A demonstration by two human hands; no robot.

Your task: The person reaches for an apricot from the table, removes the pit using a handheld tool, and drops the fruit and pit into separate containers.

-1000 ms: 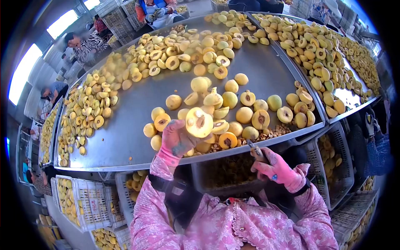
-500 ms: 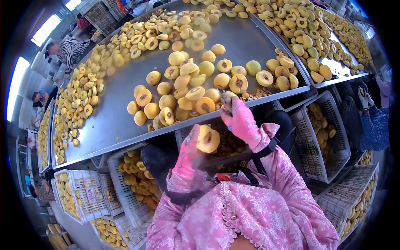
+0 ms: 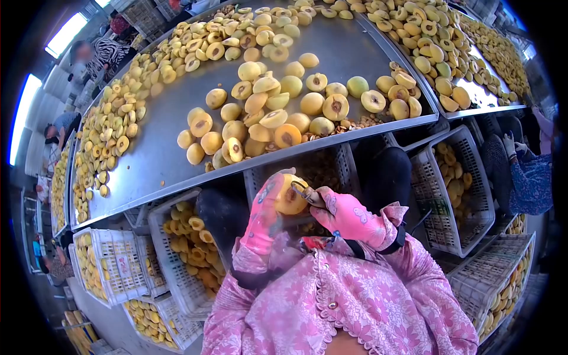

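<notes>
My left hand (image 3: 264,214), in a pink sleeve-glove, is closed around a yellow peach half (image 3: 286,202), cut face turned toward my right hand. In the fingers of my right hand (image 3: 349,218) is a small curved metal pitting tool (image 3: 300,187), its looped tip at the brown hollow in the middle of the cut face. Both hands are over a white crate (image 3: 349,171) between my knees, below the front edge of the metal table (image 3: 171,139). On the table just ahead lies a pile of peach halves (image 3: 275,118), with loose pits (image 3: 361,122) beside it.
White crates of peach halves stand at my left (image 3: 157,228) and right (image 3: 482,222). A stacked crate (image 3: 127,269) is farther left. More fruit heaps (image 3: 109,139) cover the table's far side. A gloved co-worker (image 3: 529,177) sits at right; other people are at left.
My right hand has come down from the table edge to the peach half, bringing the tool against its cut face. My left hand keeps holding the fruit.
</notes>
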